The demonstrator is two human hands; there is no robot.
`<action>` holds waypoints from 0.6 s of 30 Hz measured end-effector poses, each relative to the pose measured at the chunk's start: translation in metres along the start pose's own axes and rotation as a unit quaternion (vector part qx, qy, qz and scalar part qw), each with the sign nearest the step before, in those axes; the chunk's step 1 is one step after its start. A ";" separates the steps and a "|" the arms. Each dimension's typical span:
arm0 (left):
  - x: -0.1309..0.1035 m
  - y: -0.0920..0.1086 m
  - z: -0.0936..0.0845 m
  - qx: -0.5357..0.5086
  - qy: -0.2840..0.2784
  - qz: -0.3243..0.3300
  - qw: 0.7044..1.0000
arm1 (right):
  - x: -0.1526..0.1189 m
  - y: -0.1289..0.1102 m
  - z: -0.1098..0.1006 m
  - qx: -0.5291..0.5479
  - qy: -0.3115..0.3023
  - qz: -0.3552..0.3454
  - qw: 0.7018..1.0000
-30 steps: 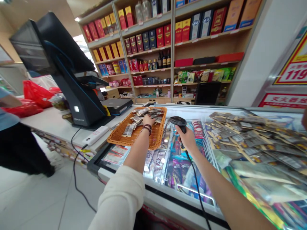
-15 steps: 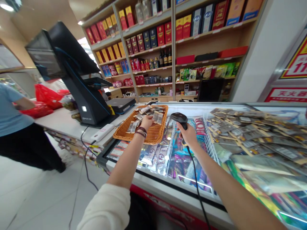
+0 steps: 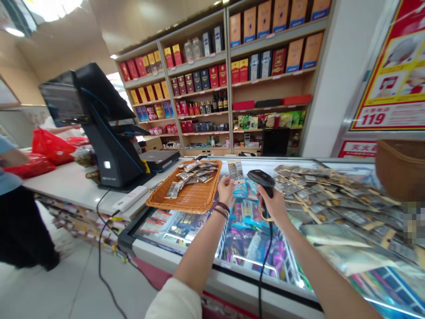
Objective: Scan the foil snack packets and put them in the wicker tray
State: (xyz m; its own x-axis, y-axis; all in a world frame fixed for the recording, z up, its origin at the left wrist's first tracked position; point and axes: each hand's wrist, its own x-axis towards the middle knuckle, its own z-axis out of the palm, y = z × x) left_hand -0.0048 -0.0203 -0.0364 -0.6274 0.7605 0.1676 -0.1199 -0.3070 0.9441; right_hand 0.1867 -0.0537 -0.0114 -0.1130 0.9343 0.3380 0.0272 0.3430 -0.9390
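Note:
My left hand (image 3: pixel 226 190), with beaded bracelets at its wrist, pinches a small clear-and-grey snack packet (image 3: pixel 235 170) and holds it up over the glass freezer top. Facing it from the right, a black corded barcode scanner (image 3: pixel 261 178) is gripped in my right hand (image 3: pixel 274 204), its head close to the packet. Left of my hands lies an orange wicker basket (image 3: pixel 189 204) with several similar packets (image 3: pixel 195 170) toward its back. A wide heap of such packets (image 3: pixel 332 195) covers the glass on the right.
A dark checkout terminal (image 3: pixel 109 146) and a white device (image 3: pixel 131 198) stand on the counter to the left. The scanner's cable (image 3: pixel 262 274) hangs over the freezer edge. A brown container (image 3: pixel 398 168) is at the far right. A person in blue (image 3: pixel 9 164) stands at far left.
My left hand has moved out of the basket to the right, bringing a packet with it toward the scanner. The view has turned right, and the brown container has come into sight.

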 end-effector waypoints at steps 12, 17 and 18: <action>0.006 -0.035 -0.013 0.048 0.030 -0.017 0.998 | -0.004 0.007 -0.011 -0.126 -0.091 0.042 0.987; 0.006 -0.034 -0.015 0.061 0.030 -0.020 0.997 | -0.005 0.015 -0.008 -0.151 -0.080 0.035 0.985; 0.006 -0.035 -0.016 0.062 0.030 -0.021 0.997 | -0.005 0.017 -0.008 -0.154 -0.075 0.036 0.985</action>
State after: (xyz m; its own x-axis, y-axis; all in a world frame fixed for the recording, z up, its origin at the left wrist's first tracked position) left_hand -0.0165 -0.0144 -0.0726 -0.6696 0.7339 0.1136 -0.0533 -0.2000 0.9783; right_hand 0.1954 -0.0514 -0.0286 -0.2450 0.9402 0.2367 0.3376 0.3116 -0.8882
